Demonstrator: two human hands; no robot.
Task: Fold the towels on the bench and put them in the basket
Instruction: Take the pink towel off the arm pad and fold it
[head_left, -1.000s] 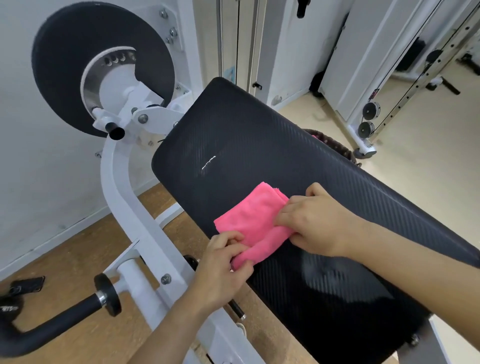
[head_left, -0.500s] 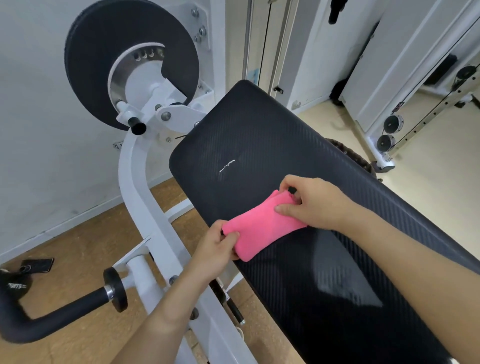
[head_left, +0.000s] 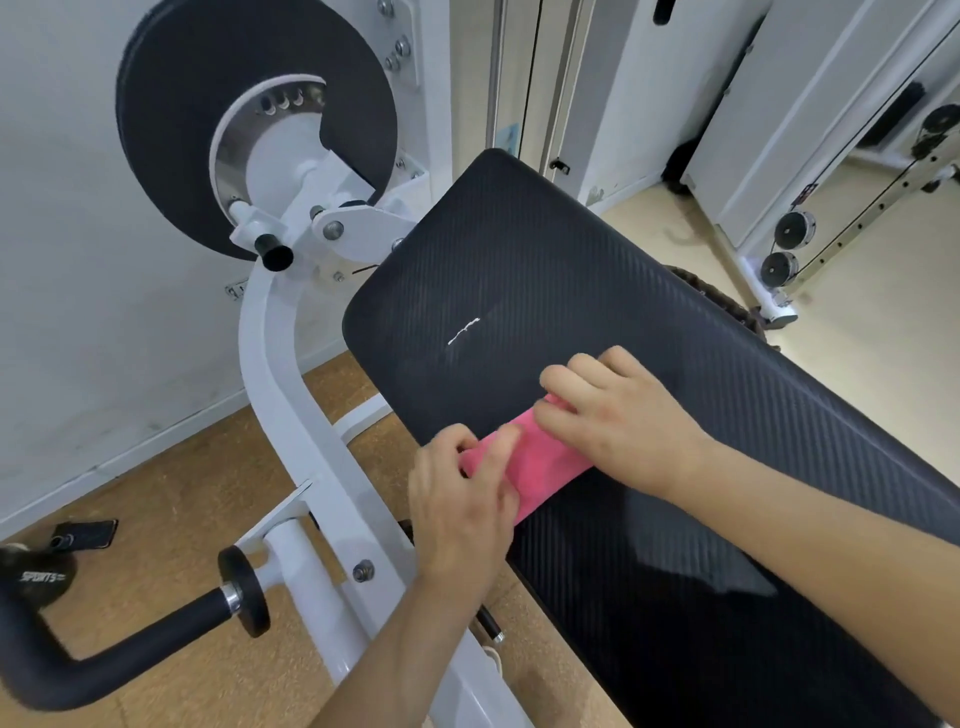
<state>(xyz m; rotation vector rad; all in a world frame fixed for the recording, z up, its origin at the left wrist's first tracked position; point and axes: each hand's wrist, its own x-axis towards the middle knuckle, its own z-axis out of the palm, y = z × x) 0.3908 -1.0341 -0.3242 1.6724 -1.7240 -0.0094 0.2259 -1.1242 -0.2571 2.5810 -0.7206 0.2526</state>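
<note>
The folded towel (head_left: 545, 462) lies at the table's (head_left: 519, 249) left edge. The left hand (head_left: 462, 504) pinches its near end and the right hand (head_left: 628, 421) curls over its far end, probably to tighten the fold.

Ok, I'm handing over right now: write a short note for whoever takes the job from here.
The left hand grips the pink towel at its near end; the right hand curls its fingers over the far end.
The towel lies folded small on the bench, near its left edge.
The basket, probably the dark woven rim behind the bench, has its inside hidden.
Done: folding nearly finished.
Left: finish the fold, carry the towel to the basket.
</note>
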